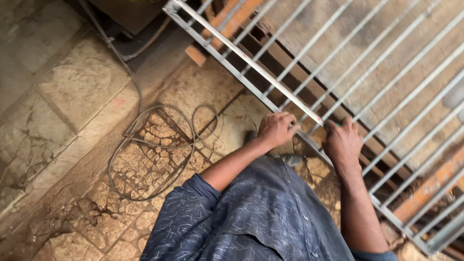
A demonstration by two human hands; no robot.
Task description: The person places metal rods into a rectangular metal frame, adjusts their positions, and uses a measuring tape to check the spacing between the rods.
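A cracked stone-slab floor (72, 96), pale and stained, fills the left half of the view and carries everything else. Across its upper right lies a large grey metal grille of parallel bars in a welded frame (386, 96), set flat and slanting from the top centre down to the lower right corner. It rests on rusty orange steel beams (425, 188) that show between the bars, which keeps the frame raised off the stone, likely so it can be reached from the side.

The person's dark blue patterned shirt (256, 217) fills the bottom centre as they lean over the grille's near edge. A thin black cable (145, 145) trails from the top left and loops loosely on the floor beside the left arm, slack and apart from the frame.

The left hand (276, 129) is curled closed on the frame's near rail, seemingly steadying it. The right hand (343, 142) is closed just beside it at the same rail; a small green tip (338, 124) shows above its knuckles, but what it grips is hidden. A small grey object (291, 158) lies below the hands, too unclear to identify.
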